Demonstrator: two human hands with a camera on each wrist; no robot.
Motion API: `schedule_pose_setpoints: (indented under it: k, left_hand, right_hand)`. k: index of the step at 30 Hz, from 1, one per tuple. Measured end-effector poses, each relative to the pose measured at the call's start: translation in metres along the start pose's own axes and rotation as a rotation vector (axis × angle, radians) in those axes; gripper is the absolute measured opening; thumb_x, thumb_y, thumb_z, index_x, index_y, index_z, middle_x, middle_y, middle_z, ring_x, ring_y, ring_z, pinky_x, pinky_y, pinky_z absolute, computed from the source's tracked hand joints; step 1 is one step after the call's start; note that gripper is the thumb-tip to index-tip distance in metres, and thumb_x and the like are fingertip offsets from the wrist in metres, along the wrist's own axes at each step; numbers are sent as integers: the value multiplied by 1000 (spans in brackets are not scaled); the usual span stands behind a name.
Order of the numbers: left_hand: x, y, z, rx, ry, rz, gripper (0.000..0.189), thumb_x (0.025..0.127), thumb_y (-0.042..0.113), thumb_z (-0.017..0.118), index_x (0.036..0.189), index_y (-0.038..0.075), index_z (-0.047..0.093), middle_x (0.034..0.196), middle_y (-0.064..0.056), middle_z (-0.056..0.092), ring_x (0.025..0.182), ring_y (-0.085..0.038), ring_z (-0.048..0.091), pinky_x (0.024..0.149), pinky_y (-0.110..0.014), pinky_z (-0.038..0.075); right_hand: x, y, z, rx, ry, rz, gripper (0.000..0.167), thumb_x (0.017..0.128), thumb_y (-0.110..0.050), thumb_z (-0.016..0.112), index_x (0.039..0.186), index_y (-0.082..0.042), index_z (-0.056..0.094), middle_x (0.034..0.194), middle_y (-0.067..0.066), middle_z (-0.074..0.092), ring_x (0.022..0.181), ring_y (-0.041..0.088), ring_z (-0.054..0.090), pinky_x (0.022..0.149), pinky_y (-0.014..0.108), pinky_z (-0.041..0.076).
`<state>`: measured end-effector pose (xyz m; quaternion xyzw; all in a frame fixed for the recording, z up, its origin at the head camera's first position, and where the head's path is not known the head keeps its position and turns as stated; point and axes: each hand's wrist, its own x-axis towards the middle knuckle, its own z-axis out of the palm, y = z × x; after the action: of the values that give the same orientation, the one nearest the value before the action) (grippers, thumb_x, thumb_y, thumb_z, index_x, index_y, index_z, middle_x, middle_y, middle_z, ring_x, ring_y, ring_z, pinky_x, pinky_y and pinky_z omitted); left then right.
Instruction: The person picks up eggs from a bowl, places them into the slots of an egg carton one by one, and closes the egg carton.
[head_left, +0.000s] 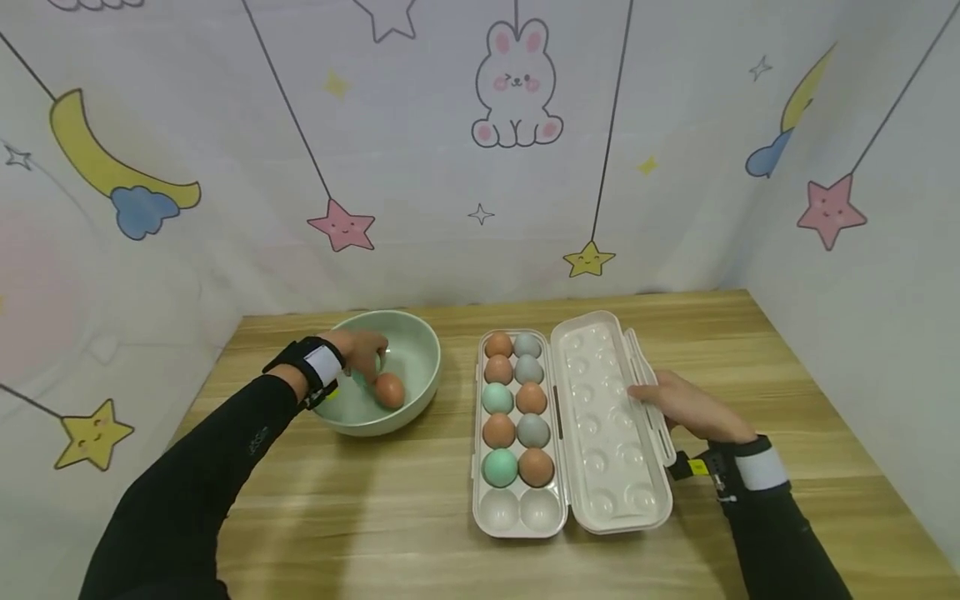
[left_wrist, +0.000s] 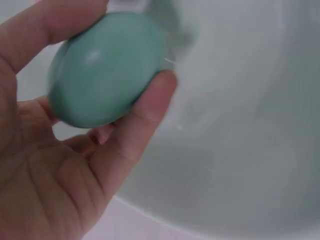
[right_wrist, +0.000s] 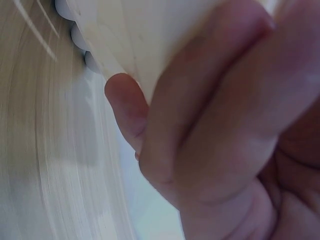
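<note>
My left hand (head_left: 363, 350) reaches into a pale green bowl (head_left: 423, 358) and pinches a blue-green egg (left_wrist: 107, 70) between thumb and fingers, as the left wrist view shows. A brown egg (head_left: 390, 390) lies in the bowl beside that hand. An open white egg carton (head_left: 564, 508) stands to the right, with brown, grey and blue-green eggs in two rows. Its two nearest cups show their bare bottoms. At the right edge of the carton's lid (head_left: 600, 417), my right hand (head_left: 693, 406) grips the rim, thumb on top; its other fingers (right_wrist: 190, 100) are partly hidden in the head view.
Everything stands on a wood-grain table (head_left: 405, 517). A white cloth backdrop (head_left: 420, 167) with printed stars, moons and a rabbit hangs behind it and on both sides. Wood surface lies between the bowl and the carton.
</note>
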<state>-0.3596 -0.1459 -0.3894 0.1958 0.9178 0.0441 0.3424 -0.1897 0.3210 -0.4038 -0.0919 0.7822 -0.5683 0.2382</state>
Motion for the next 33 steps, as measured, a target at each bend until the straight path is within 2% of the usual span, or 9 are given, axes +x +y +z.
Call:
schedule_pose_setpoints:
  k: [4, 8, 14, 17, 19, 22, 25, 29, 33]
  left_hand:
    - [1, 7, -6, 21, 28, 73, 32, 83, 11, 71, 108, 2, 53, 95, -8, 54, 77, -19, 54, 64, -28, 49]
    - [-8, 20, -9, 65, 75, 205, 30, 84, 11, 65, 111, -1, 56, 93, -6, 54, 78, -19, 51, 68, -31, 44]
    - [-23, 57, -5, 205, 183, 435, 20, 86, 8, 60, 105, 8, 64, 100, -3, 60, 89, -19, 53, 81, -38, 46]
    - [-37, 77, 1, 273, 237, 516, 18, 88, 9, 62, 105, 11, 65, 99, -3, 59, 90, -19, 54, 82, -38, 47]
    - [-47, 91, 7, 272, 258, 565, 18, 88, 9, 64, 106, 11, 65, 99, -5, 56, 91, -20, 54, 83, -37, 47]
    - [-60, 112, 19, 222, 248, 627, 21, 88, 7, 63, 108, 11, 65, 101, -6, 53, 90, -20, 53, 79, -35, 47]
    - [-66, 131, 34, 196, 220, 708, 26, 87, 5, 63, 112, 11, 65, 106, -6, 52, 88, -18, 51, 77, -32, 45]
    - [-70, 149, 57, 204, 149, 818, 30, 86, 4, 65, 115, 11, 64, 114, -2, 49, 92, -13, 48, 81, -24, 43]
    - [-73, 163, 76, 248, 91, 908, 35, 83, 2, 68, 116, 12, 64, 111, 2, 50, 90, -8, 48, 80, -17, 41]
  right_hand:
    - [1, 1, -1, 5, 5, -5, 54, 105, -15, 36, 145, 16, 18, 99, 22, 66, 83, 35, 69, 64, 48, 56]
    - [4, 1, -1, 1, 12, 0, 55, 105, -14, 36, 145, 16, 16, 100, 22, 65, 84, 34, 68, 65, 48, 57]
    - [2, 1, -3, -4, 14, -4, 58, 105, -13, 35, 147, 16, 9, 103, 24, 64, 86, 36, 68, 66, 49, 56]
    - [2, 2, -3, 4, 6, -11, 57, 105, -14, 35, 147, 16, 10, 103, 24, 64, 86, 36, 68, 66, 49, 56]
    - [2, 3, -2, 6, -1, -15, 57, 105, -14, 35, 147, 15, 10, 103, 24, 64, 86, 36, 68, 66, 49, 56]
    - [2, 4, -3, 5, 1, -20, 56, 105, -14, 36, 146, 16, 13, 103, 23, 64, 86, 35, 68, 66, 48, 56]
    - [1, 3, -4, 1, 13, -21, 55, 105, -14, 35, 146, 17, 14, 103, 24, 64, 86, 34, 68, 66, 48, 57]
    - [0, 2, -4, 1, 2, -14, 55, 105, -14, 35, 146, 17, 13, 103, 24, 64, 86, 35, 68, 66, 48, 56]
    - [0, 2, -4, 5, -10, -14, 56, 105, -13, 35, 147, 16, 12, 103, 23, 65, 85, 35, 68, 66, 48, 56]
